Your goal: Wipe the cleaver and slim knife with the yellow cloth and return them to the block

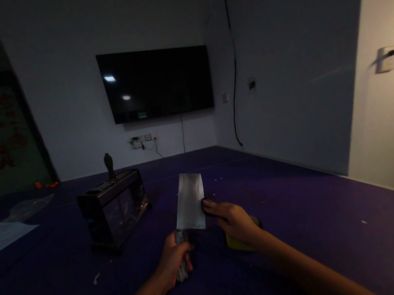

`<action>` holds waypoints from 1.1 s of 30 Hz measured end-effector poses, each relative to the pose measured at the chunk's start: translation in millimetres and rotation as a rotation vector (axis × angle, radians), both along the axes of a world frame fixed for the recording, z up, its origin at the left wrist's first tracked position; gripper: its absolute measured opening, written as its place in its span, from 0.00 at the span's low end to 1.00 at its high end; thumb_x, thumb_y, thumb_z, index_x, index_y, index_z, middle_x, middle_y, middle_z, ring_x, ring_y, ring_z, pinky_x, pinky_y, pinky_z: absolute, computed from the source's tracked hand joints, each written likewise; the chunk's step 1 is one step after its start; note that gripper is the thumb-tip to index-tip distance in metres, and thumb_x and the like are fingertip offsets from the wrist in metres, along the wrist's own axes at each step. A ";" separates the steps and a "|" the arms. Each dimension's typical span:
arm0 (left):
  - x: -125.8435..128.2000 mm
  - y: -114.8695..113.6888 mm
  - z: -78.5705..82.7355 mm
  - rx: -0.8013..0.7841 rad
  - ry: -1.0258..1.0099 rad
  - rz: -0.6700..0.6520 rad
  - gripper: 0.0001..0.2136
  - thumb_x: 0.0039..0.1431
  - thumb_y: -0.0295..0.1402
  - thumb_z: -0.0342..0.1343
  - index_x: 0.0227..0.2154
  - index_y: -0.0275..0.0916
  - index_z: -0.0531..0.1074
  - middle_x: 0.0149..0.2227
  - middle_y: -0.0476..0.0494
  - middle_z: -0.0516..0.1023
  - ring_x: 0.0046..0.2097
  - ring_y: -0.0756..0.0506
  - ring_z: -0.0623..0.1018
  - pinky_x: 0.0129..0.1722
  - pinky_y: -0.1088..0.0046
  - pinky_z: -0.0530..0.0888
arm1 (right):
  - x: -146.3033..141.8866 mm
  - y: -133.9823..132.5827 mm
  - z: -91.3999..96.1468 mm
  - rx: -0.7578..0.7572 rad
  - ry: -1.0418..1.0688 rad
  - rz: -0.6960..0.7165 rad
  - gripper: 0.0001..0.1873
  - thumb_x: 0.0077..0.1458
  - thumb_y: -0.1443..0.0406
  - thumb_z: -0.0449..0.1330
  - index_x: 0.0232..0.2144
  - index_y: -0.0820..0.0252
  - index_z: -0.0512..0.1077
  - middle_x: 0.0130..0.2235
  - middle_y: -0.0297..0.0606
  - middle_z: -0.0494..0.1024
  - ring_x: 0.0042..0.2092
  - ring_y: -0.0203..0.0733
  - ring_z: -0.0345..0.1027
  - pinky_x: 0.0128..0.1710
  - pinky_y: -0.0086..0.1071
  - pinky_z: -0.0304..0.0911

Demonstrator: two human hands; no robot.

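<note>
Grey cleaver [190, 202], broad-bladed (pointing forward), dark object [204, 209] alongside

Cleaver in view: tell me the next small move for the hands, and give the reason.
Probably slide the small dark object gently along the right edge of the cleaver, fingertips clear of it. The right hand holds that object at this edge, while the left hand grips the handle, which should steady it.

Cleaver handle [182, 269], partly hidden
</note>
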State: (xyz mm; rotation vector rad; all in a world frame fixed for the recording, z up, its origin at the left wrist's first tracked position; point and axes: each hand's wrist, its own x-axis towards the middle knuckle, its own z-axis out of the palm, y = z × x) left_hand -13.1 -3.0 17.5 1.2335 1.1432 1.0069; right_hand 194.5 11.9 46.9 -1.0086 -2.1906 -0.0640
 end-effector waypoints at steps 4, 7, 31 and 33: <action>0.2 -1.1 1.1 0.002 0.038 -0.029 0.09 0.40 0.30 0.50 0.28 0.40 0.59 0.11 0.60 0.60 0.11 0.54 0.63 0.12 0.82 0.58 | 5.6 4.9 -0.6 0.015 0.051 -0.050 0.27 0.45 0.75 0.48 0.48 0.56 0.67 0.54 0.36 0.65 0.50 0.41 0.64 0.48 0.36 0.61; 0.0 -1.1 1.5 0.019 0.042 -0.059 0.09 0.40 0.29 0.50 0.27 0.39 0.59 0.11 0.61 0.59 0.11 0.54 0.62 0.12 0.82 0.57 | 9.8 7.2 0.8 0.013 0.088 -0.084 0.28 0.44 0.75 0.48 0.49 0.54 0.66 0.53 0.35 0.65 0.50 0.41 0.64 0.49 0.37 0.61; -53.4 8.7 109.4 0.458 0.667 0.203 0.04 0.44 0.24 0.53 0.23 0.36 0.63 0.16 0.56 0.63 0.14 0.56 0.63 0.17 0.82 0.55 | 35.5 23.4 -17.9 0.080 0.114 -0.226 0.23 0.48 0.72 0.47 0.48 0.62 0.67 0.50 0.42 0.69 0.51 0.42 0.62 0.51 0.38 0.58; -78.6 10.5 147.8 0.530 0.779 0.306 0.08 0.44 0.27 0.56 0.30 0.34 0.66 0.21 0.55 0.66 0.18 0.57 0.64 0.21 0.83 0.56 | 27.6 20.1 -16.7 0.056 -0.009 -0.183 0.23 0.48 0.73 0.48 0.47 0.62 0.68 0.50 0.42 0.69 0.51 0.42 0.62 0.51 0.38 0.58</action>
